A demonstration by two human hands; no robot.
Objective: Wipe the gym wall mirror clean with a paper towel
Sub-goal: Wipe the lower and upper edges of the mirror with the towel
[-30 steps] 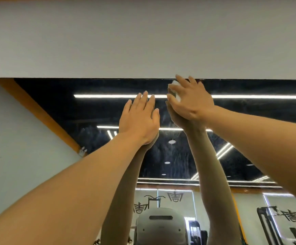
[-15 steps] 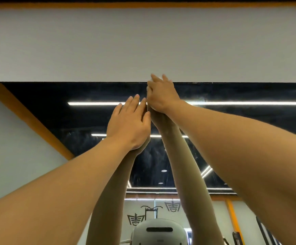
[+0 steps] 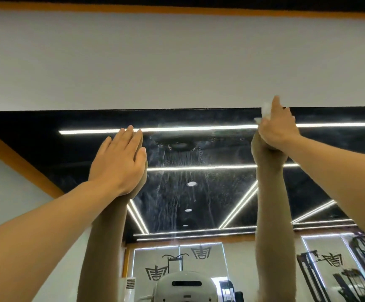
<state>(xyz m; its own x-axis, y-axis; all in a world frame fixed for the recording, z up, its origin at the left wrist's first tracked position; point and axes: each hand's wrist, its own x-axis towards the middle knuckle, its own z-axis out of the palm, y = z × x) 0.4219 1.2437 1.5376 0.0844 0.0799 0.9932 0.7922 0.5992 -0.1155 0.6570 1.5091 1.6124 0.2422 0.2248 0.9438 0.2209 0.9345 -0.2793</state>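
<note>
The gym wall mirror fills the lower half of the head view, its top edge meeting a white wall. Wet streaks and smears run down the glass between my hands. My left hand lies flat on the mirror, fingers straight and together. My right hand is up at the mirror's top edge on the right and grips a crumpled white paper towel against the glass. Only a small bit of the towel shows above my fingers. Both arms are mirrored in the glass.
A white wall band sits above the mirror, with an orange strip higher up. The reflection shows ceiling light strips, gym machines at lower right and a white headset at the bottom.
My right hand with the towel has swept right along the mirror's top edge, away from my left hand. The left hand has stayed flat on the glass. Streaks now show between them.
</note>
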